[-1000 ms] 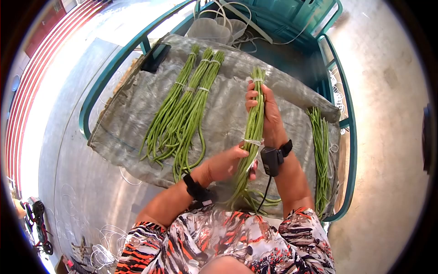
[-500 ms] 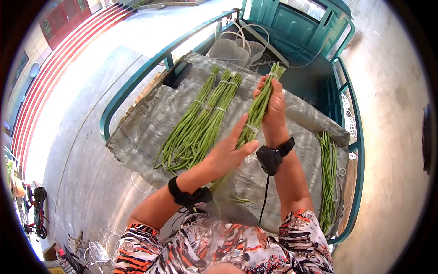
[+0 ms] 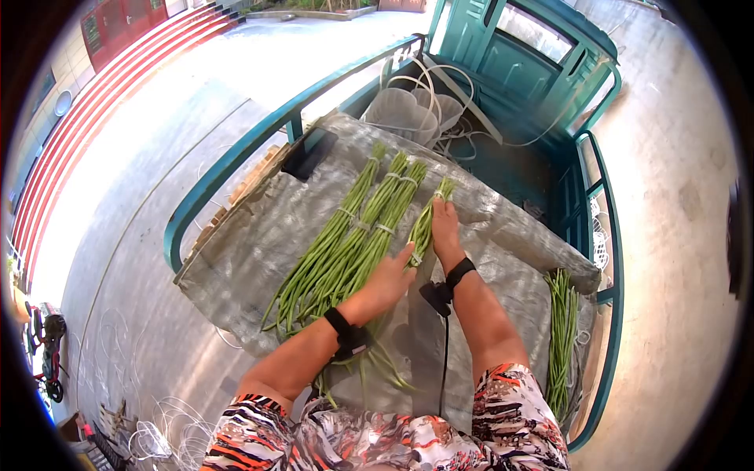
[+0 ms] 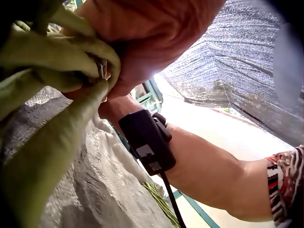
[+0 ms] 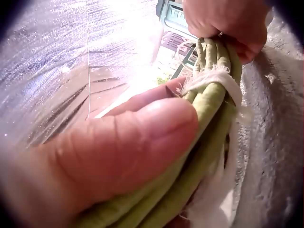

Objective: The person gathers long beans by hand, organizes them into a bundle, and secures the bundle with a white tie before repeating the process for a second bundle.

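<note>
A bundle of long green beans (image 3: 422,232) slants between both hands, just right of three tied bundles on the grey sheet. My right hand (image 3: 446,228) grips it near the top; in the right wrist view its curled fingers (image 5: 232,23) close round the beans. Lower down, my left hand (image 3: 386,284) holds the bundle beside a white cloth tie (image 5: 216,81), with the thumb (image 5: 166,121) laid along the beans. The loose lower ends hang below the left wrist. Close in the left wrist view, bean pods (image 4: 52,128) hide part of the grasp.
The three tied bundles (image 3: 338,243) lie side by side at left. Another pile of beans (image 3: 560,337) is near the right rail. A black flat object (image 3: 309,155) sits at the sheet's (image 3: 495,282) far left corner. Teal rails (image 3: 236,153) flank the cart; clear tubs (image 3: 397,110) stand beyond.
The held bundle has moved left and down, closer to the three tied bundles. My left hand first gripped low, then spread its fingers at the lower tie. The head view has shifted too.
</note>
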`<move>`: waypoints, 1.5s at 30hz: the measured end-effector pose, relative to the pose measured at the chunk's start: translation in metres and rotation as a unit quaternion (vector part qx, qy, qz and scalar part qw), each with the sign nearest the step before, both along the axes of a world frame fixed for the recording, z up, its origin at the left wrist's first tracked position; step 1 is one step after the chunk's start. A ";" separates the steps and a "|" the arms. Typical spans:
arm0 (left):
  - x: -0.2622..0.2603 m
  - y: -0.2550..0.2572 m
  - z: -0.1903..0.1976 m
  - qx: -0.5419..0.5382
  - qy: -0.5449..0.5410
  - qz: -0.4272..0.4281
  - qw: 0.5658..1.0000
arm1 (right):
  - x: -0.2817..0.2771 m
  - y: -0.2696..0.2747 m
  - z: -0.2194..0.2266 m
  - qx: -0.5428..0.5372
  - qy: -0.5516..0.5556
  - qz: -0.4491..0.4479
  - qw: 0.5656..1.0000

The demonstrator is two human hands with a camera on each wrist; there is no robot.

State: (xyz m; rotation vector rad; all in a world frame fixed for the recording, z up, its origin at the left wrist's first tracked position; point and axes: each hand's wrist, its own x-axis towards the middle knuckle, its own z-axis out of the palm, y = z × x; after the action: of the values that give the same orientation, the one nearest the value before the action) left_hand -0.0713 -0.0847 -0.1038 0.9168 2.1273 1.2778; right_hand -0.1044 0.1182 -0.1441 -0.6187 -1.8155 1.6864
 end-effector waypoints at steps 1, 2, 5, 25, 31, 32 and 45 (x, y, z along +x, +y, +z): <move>-0.003 0.004 -0.008 -0.002 0.013 0.008 1.000 | -0.004 0.003 -0.002 0.012 0.006 0.003 1.000; -0.004 0.008 -0.015 -0.005 0.026 0.015 1.000 | -0.008 0.005 -0.004 0.024 0.012 0.005 1.000; -0.004 0.018 -0.023 -0.038 0.114 0.048 0.992 | -0.030 0.018 -0.016 0.149 -0.018 -0.022 0.988; -0.007 0.023 -0.032 -0.050 0.078 0.100 0.991 | 0.020 -0.016 0.002 0.268 -0.269 0.025 0.925; -0.008 0.025 -0.036 -0.059 0.079 0.089 0.991 | 0.016 -0.028 -0.001 0.253 -0.228 -0.022 0.940; -0.008 0.024 -0.036 -0.057 0.078 0.085 0.992 | 0.014 -0.028 -0.003 0.250 -0.219 -0.031 0.943; 0.002 0.017 -0.026 -0.115 0.080 0.025 0.990 | 0.014 -0.021 -0.007 0.277 -0.260 -0.021 0.925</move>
State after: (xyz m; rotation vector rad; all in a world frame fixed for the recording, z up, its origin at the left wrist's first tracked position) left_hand -0.0695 -0.0682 -0.1302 0.8968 2.3764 0.9832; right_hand -0.0909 0.0967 -0.1508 -0.8893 -2.4871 0.9379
